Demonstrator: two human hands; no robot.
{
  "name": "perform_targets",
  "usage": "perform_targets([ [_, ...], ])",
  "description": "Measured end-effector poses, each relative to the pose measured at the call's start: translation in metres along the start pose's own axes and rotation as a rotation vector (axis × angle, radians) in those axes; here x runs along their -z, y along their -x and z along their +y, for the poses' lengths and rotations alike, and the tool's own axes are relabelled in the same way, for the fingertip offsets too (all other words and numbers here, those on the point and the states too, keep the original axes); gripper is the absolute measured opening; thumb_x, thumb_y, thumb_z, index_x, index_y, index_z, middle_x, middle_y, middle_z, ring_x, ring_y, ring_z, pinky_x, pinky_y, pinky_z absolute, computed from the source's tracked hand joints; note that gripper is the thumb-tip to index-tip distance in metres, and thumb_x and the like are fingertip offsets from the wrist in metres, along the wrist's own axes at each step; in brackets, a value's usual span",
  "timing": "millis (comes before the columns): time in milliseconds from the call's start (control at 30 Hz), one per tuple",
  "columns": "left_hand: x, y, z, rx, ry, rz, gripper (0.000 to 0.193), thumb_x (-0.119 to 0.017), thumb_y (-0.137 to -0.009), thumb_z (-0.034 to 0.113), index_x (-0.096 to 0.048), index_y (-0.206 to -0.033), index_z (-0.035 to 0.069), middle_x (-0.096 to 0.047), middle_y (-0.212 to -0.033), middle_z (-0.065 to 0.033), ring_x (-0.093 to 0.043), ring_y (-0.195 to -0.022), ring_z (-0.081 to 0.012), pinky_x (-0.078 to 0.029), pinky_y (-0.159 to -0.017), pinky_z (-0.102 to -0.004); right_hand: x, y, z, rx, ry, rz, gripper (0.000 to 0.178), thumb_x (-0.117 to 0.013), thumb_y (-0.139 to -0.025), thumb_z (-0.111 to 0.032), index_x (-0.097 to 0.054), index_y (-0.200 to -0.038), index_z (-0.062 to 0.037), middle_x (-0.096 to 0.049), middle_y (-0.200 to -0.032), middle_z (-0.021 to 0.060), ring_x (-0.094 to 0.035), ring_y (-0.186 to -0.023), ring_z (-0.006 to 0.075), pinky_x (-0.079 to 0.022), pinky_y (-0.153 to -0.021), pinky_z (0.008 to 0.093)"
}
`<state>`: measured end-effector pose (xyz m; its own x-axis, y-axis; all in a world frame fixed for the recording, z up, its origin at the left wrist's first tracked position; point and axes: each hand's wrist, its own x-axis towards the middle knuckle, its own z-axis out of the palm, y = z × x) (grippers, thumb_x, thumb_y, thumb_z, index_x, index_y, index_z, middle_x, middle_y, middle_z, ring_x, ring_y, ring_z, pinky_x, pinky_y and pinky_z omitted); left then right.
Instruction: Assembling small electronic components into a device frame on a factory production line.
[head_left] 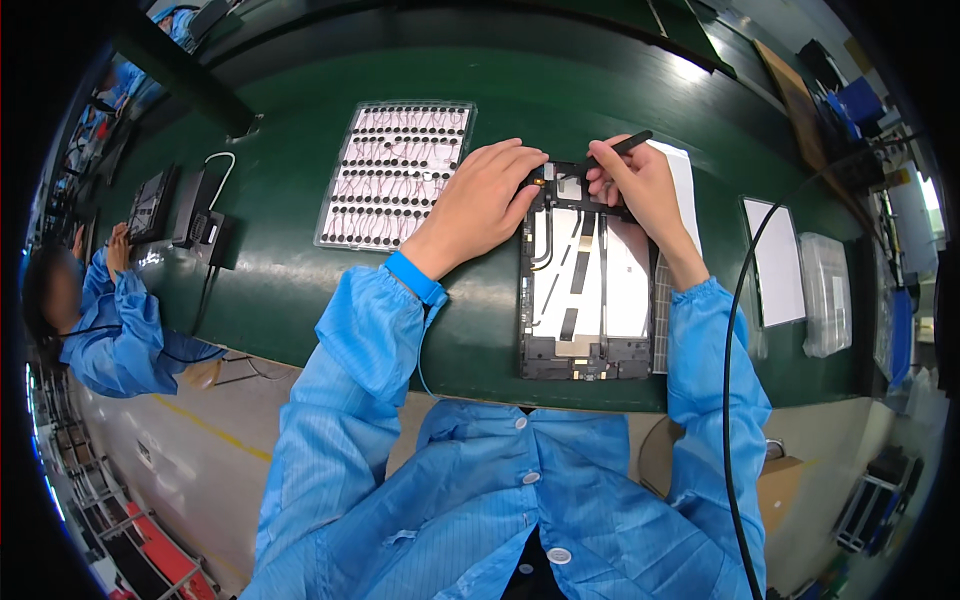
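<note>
Black-framed, the opened tablet-like device (pixel 622 285) lies on the green tabletop (pixel 455 330), its upper end under both hands' fingers. The left hand (pixel 485 195) reaches its upper-left corner, thumb parted from the index finger; whether they grip anything cannot be told. The right hand (pixel 635 190), over the upper-right part, pinches a black pen-like tool (pixel 634 142) between thumb and curled fingers; its working tip is unclear.
</note>
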<state>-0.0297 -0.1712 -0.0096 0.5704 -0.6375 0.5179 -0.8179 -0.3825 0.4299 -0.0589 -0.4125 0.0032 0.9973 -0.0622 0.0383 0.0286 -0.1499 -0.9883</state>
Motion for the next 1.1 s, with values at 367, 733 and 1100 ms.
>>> perform_targets([
  [367, 0.004, -0.002, 0.007, 0.013, 0.019, 0.024, 0.031, -0.061, -0.095, 0.012, -0.059, -0.124, 0.003, -0.061, -0.131, -0.0134, -0.053, -0.126, -0.0359, -0.043, -0.106, -0.0438, -0.007, 0.004, -0.002, -0.004, 0.006, 0.014, 0.024, -0.067, -0.098, -0.021, -0.065, -0.104, 0.0017, -0.069, -0.077, 0.0064, -0.062, -0.060, 0.0061, -0.045, -0.050, 0.0174],
  [733, 0.008, -0.008, 0.014, -0.096, 0.000, 0.021, 0.014, -0.064, -0.089, 0.007, -0.067, -0.103, 0.007, -0.065, -0.109, -0.0081, -0.061, -0.106, -0.0308, -0.048, -0.095, -0.0417, -0.007, 0.004, -0.003, 0.032, 0.007, 0.006, 0.027, -0.069, -0.097, -0.027, -0.067, -0.096, -0.0004, -0.070, -0.076, 0.0053, -0.067, -0.064, 0.0088, -0.048, -0.052, 0.0196],
  [1100, 0.007, -0.014, 0.024, -0.195, -0.067, -0.090, 0.022, -0.064, -0.092, 0.011, -0.070, -0.113, 0.008, -0.064, -0.121, -0.0079, -0.059, -0.115, -0.0303, -0.045, -0.103, -0.0440, 0.001, 0.006, 0.003, 0.141, -0.123, 0.151, 0.022, -0.069, -0.096, -0.021, -0.066, -0.100, 0.0010, -0.070, -0.080, 0.0072, -0.065, -0.064, 0.0085, -0.049, -0.051, 0.0210],
])
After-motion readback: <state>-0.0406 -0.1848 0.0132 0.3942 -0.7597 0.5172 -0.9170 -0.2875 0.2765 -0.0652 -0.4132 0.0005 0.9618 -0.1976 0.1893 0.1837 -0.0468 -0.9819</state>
